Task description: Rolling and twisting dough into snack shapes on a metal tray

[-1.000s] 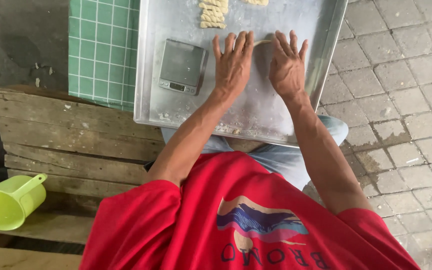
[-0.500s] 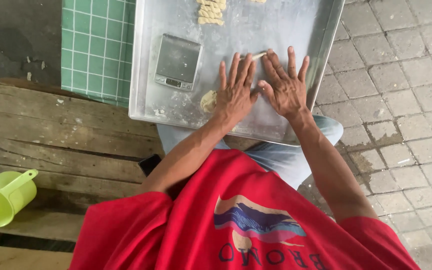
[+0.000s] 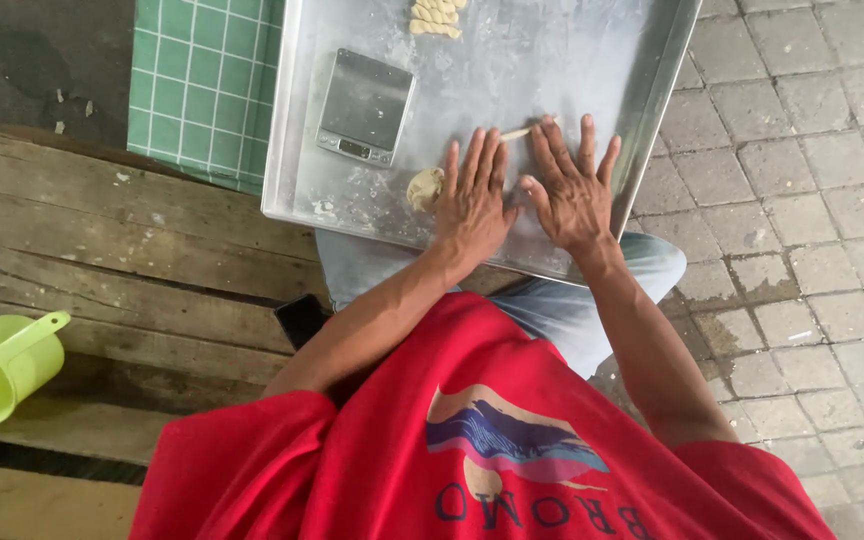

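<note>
A wide, shallow metal tray [image 3: 652,90], dull silver and dusted with flour, rests across the person's lap and over the edge of a rough plank bench [image 3: 122,260], with a green checked cloth [image 3: 202,80] tucked under its far corner. On the tray sits a small flat kitchen scale [image 3: 364,106] with a brushed steel top. The left hand [image 3: 472,205] and right hand [image 3: 574,195] both lie palm down, fingers spread flat, holding nothing, pressed on a thin rope of dough [image 3: 518,133] whose pale end pokes out beyond the fingertips. That rope looks soft, light and easily torn, so it would best be handled by rolling under flat palms or lifted gently along its whole length (pinching one end would likely stretch or snap it). A small lump of dough [image 3: 425,188] lies just beside the left hand's outer edge, and finished twisted pieces [image 3: 436,18] are lined up at the tray's far side.
</note>
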